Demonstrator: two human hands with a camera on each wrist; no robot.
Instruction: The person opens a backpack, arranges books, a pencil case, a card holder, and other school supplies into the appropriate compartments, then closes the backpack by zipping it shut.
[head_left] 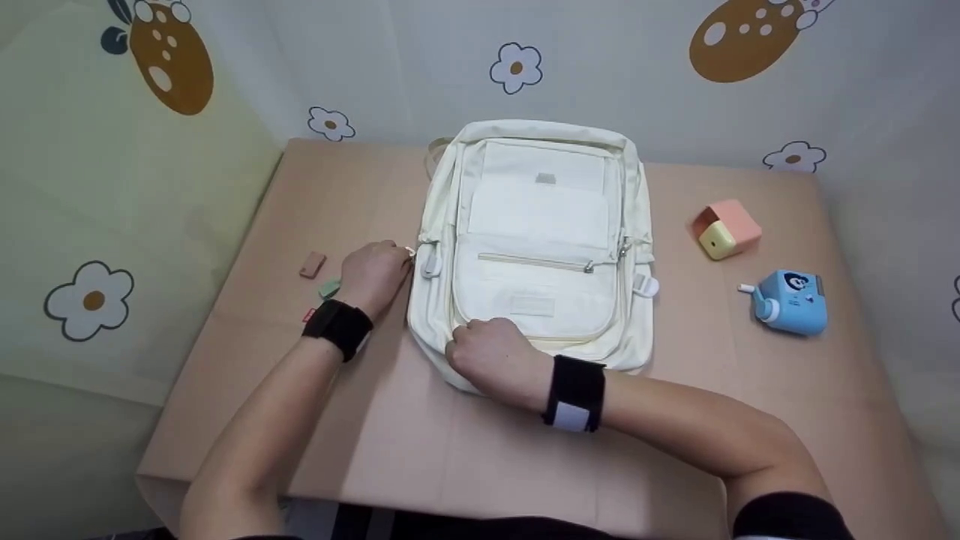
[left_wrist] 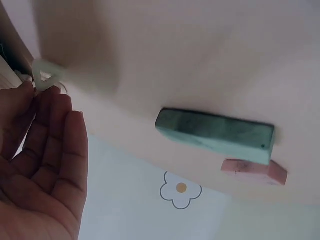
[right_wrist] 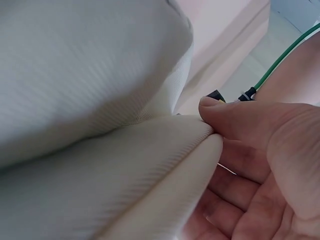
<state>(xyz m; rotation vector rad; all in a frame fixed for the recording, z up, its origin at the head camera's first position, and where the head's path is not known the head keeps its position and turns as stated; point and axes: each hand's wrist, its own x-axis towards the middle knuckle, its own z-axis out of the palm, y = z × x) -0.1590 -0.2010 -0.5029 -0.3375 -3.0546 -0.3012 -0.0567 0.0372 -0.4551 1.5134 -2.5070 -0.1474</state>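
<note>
Right hand [head_left: 501,361]: thumb and fingers clamped on the lower-left edge of the cream backpack [head_left: 536,217], which lies on the bench [head_left: 480,461]. Left hand [head_left: 375,277]: fingertips pinched together on a pale triangular pull [left_wrist: 50,66] at the backpack's left side. The backpack's front bears 2 small patches, any lettering too small to read.

Cream-white backpack [head_left: 540,214] in the middle, on a pinkish-tan tabletop [head_left: 465,457]! Left, a pink block [head_left: 313,265] and a green block [head_left: 329,288]; far right, a coral-and-yellow box [head_left: 739,223]; nearer, a sky-blue gadget [head_left: 795,307] with dark cartoon print. Behind, the pale curtain [head_left: 420,67] flaunts dark-outlined flowers with brown centres.
</note>
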